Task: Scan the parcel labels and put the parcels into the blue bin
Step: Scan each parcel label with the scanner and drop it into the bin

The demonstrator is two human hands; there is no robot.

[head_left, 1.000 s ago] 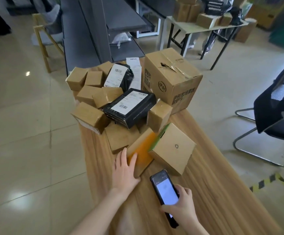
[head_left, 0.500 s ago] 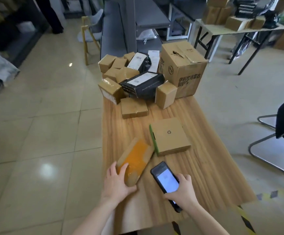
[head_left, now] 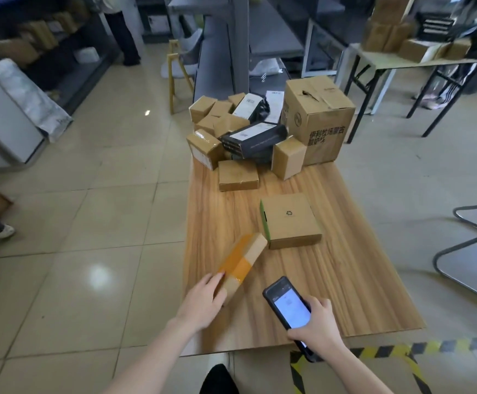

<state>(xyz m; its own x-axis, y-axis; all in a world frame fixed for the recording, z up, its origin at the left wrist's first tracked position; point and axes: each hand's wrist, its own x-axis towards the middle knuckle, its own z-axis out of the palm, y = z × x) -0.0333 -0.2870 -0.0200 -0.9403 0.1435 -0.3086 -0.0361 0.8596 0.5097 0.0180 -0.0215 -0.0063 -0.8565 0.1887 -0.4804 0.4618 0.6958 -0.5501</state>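
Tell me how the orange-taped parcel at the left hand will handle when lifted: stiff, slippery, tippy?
Likely stiff: the orange-taped parcel keeps straight cardboard edges. The glossy tape looks slick, so the left hand may slide. Held at its near end, the far end may dip.

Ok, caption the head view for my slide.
Left hand holds the orange-taped parcel on the wooden table while the right hand holds a phone, screen lit, beside it.

Orange-taped brown parcel, black phone
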